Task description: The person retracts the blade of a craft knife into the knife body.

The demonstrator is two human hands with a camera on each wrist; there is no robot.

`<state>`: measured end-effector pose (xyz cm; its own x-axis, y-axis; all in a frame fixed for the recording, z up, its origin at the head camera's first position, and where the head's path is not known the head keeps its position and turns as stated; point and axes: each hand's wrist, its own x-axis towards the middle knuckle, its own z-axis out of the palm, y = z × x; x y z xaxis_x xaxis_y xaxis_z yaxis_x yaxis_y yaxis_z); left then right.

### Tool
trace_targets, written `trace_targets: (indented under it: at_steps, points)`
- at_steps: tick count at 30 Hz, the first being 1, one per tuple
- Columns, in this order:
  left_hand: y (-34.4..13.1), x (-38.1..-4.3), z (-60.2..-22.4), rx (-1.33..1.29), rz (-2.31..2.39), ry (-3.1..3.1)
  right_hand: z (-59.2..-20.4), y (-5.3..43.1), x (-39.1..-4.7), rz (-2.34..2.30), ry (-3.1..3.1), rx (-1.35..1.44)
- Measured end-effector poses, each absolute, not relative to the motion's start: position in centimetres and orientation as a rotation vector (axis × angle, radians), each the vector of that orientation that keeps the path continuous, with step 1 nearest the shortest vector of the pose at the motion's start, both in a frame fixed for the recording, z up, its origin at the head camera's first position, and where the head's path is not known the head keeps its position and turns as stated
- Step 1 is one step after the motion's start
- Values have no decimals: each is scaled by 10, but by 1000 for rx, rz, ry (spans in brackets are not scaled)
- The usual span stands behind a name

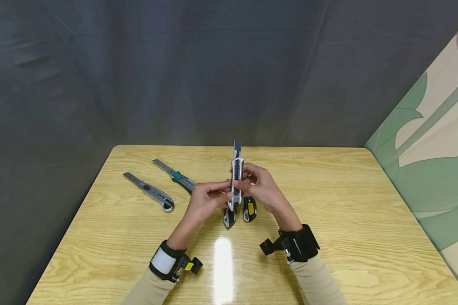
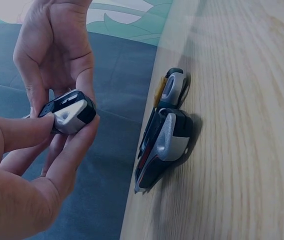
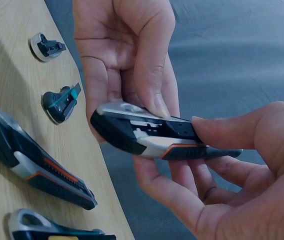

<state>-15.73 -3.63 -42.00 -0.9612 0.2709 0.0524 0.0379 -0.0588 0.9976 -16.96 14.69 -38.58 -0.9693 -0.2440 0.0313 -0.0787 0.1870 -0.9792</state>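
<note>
A silver and black utility knife (image 1: 237, 171) with orange trim is held up over the table, its front end pointing away. My left hand (image 1: 206, 199) pinches its rear end between thumb and fingers. Nearer the front, my right hand (image 1: 265, 189) grips the body, thumb on the side with the slider. The right wrist view shows both thumbs on the slotted face of the knife (image 3: 154, 142). Beneath the hands lie a black and silver knife with orange trim (image 3: 39, 170) and a black knife with a yellow patch (image 1: 249, 209).
To the left on the wooden table (image 1: 328, 203) lie a grey utility knife (image 1: 154, 194) and a dark one with a teal slider (image 1: 177, 176), both with blades out. A dark curtain (image 1: 213, 76) hangs behind the table. A floral panel (image 1: 435, 169) stands at the right.
</note>
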Motion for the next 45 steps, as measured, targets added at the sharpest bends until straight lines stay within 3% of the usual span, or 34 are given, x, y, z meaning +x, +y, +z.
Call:
trace_targets:
  at_steps: [45]
  points:
    - [-39, -159, -417, 299, 2215, 1996, -388, 144, -171, -1867, 2231, -302]
